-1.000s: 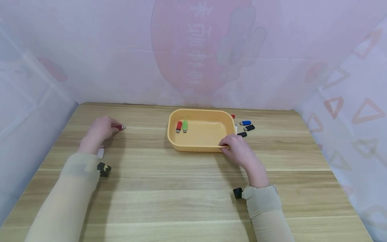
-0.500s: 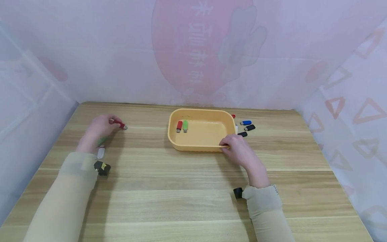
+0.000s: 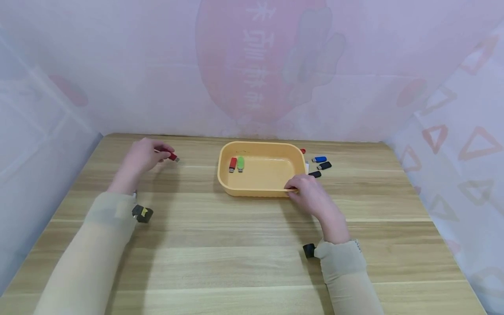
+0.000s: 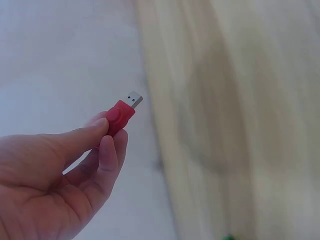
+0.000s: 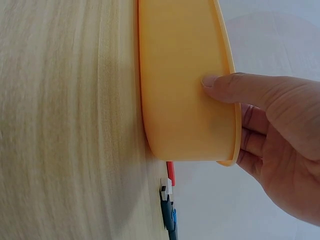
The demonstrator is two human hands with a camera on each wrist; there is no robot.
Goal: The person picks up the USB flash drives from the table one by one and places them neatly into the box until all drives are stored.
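Note:
My left hand (image 3: 147, 155) pinches a red USB stick (image 3: 172, 156) between thumb and fingers, lifted above the wooden table left of the yellow tray (image 3: 260, 189). In the left wrist view the red USB stick (image 4: 120, 114) points its metal plug away from the hand (image 4: 75, 165). My right hand (image 3: 309, 192) grips the tray's near right rim; in the right wrist view its thumb (image 5: 240, 87) presses the tray's outer wall (image 5: 185, 100). A red stick (image 3: 232, 164) and a green stick (image 3: 240, 163) lie inside the tray at its left end.
Right of the tray lie a blue stick (image 3: 320, 159), two black sticks (image 3: 324, 166) and a red one (image 3: 302, 151) at the tray's far corner. Fabric walls close in the table on three sides. A white stick peeks out by my left wrist (image 3: 134, 194).
My left hand has lifted the red USB stick and carried it to the right and farther back, toward the tray. The right hand has stayed on the tray's rim.

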